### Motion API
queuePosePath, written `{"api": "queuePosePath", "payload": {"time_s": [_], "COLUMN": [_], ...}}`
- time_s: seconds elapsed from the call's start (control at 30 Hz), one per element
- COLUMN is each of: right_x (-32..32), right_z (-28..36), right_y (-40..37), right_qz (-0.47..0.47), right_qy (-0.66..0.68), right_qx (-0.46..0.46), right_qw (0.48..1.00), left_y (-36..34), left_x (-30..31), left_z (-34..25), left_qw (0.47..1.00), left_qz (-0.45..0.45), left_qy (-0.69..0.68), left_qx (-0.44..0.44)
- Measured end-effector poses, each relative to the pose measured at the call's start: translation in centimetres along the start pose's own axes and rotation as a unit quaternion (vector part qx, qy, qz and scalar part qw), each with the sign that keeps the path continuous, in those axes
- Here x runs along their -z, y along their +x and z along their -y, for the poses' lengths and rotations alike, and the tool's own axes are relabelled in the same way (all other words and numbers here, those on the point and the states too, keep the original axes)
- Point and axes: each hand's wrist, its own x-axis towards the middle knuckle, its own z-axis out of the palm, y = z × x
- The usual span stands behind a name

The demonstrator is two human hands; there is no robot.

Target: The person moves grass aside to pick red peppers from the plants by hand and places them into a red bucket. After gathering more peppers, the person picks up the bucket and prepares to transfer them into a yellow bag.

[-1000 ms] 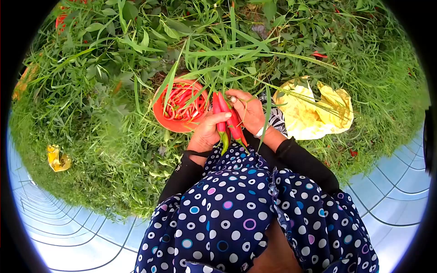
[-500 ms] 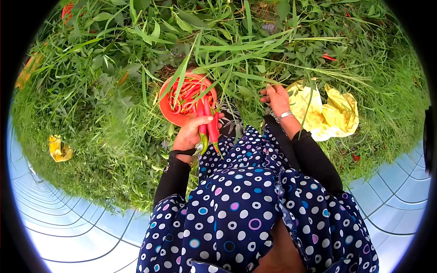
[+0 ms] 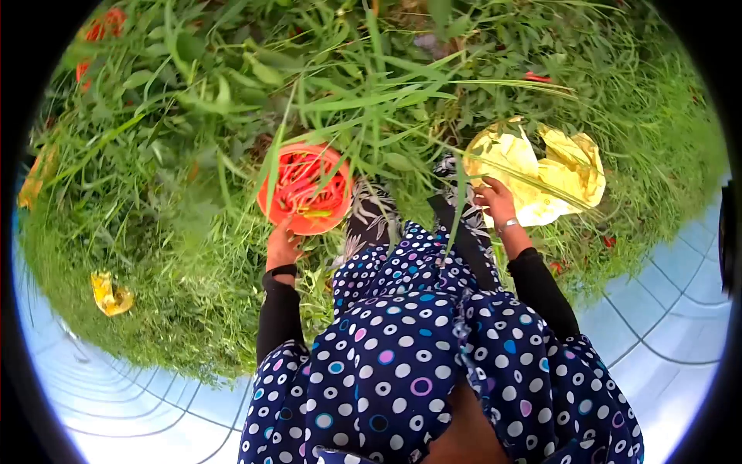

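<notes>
A round red-orange container (image 3: 270,203) stands among the plants, with several red chilies (image 3: 313,182) inside and green stems near its lower edge. My left hand (image 3: 284,243) is at the container's lower left rim; its fingertips touch or overlap the rim, and whether they grip it is unclear. Beside the yellow bag (image 3: 553,182), on its lower left, is my right hand (image 3: 495,199), fingers bent, near the bag's edge. Nothing can be made out in it. The wrist below it has a silver band.
Long grass blades (image 3: 371,100) cross in front of the container. Dense green plants surround me. A small yellow wrapper (image 3: 110,295) lies at the left. Red chilies show at the upper right (image 3: 537,76) and upper left (image 3: 106,25). My patterned trousers are between the hands.
The chilies that were in my left hand are no longer in it, and that hand has moved down and left to the container's rim. My right hand is lower and further right.
</notes>
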Motion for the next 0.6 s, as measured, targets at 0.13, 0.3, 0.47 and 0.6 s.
{"api": "queuePosePath", "payload": {"time_s": [0.13,0.3,0.47,0.6], "right_x": [3.5,9.4,22.4,30.1], "right_z": [-3.4,-8.1,-10.7,-14.0], "right_y": [0.7,3.8,6.9,11.2], "right_qz": [-0.073,-0.190,-0.349,-0.313], "right_qy": [-0.068,-0.197,-0.177,-0.053], "right_qx": [0.040,0.072,-0.077,-0.088], "right_qw": [0.994,0.959,0.917,0.944], "left_y": [-2.1,-3.0,-2.9,-3.1], "left_x": [-4.1,-9.1,-12.7,-13.8], "left_z": [-0.9,0.7,4.0,4.2], "left_qw": [0.982,0.947,0.933,0.909], "left_qz": [0.015,0.048,0.046,0.037], "left_qy": [0.170,0.301,0.343,0.402], "left_qx": [-0.083,-0.097,-0.097,-0.100]}}
